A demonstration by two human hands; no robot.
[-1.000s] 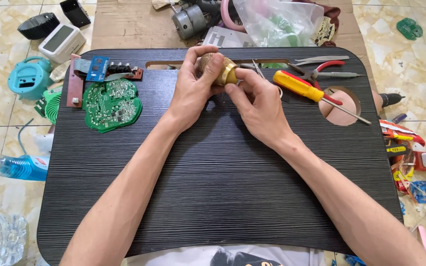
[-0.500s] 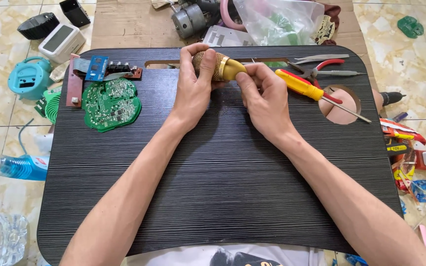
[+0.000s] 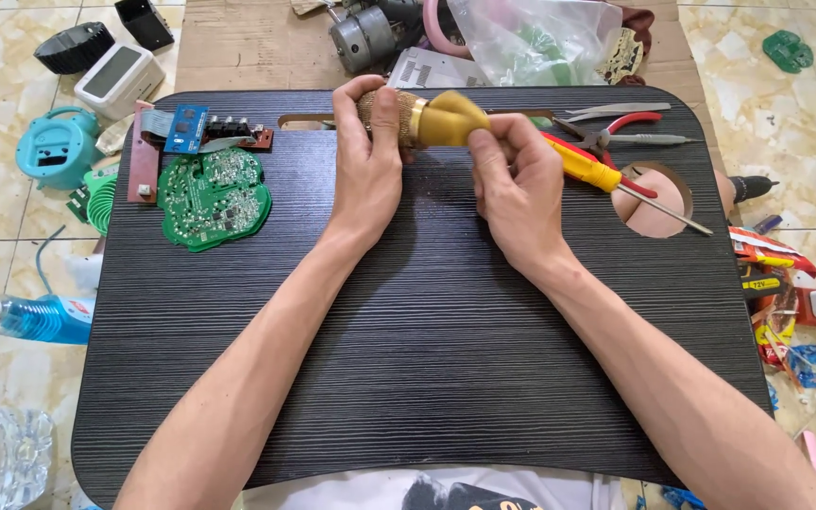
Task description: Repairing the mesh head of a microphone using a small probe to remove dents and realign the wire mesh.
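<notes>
Both hands hold a small gold metal part (image 3: 432, 118) above the far edge of a black lap tray (image 3: 408, 378). My left hand (image 3: 370, 161) wraps its mesh-textured end. My right hand (image 3: 512, 179) pinches the smooth gold end between thumb and fingers. A yellow-handled screwdriver (image 3: 592, 170) lies on the tray just right of my right hand. Left of my left hand rest a round green circuit board (image 3: 212, 198) and a smaller blue board with a ribbon cable (image 3: 186, 129).
Red-handled pliers (image 3: 616, 127) and tweezers (image 3: 630, 109) lie at the tray's far right, near a round cutout (image 3: 654, 198). A motor (image 3: 361, 38), a plastic bag (image 3: 540, 38), a teal device (image 3: 54, 146), a blue spray bottle (image 3: 35, 319) and scattered parts surround the tray on the tiled floor.
Both hands have lifted the gold part slightly toward the tray's far edge. My right hand has drawn to the right along it, exposing more of the smooth gold end.
</notes>
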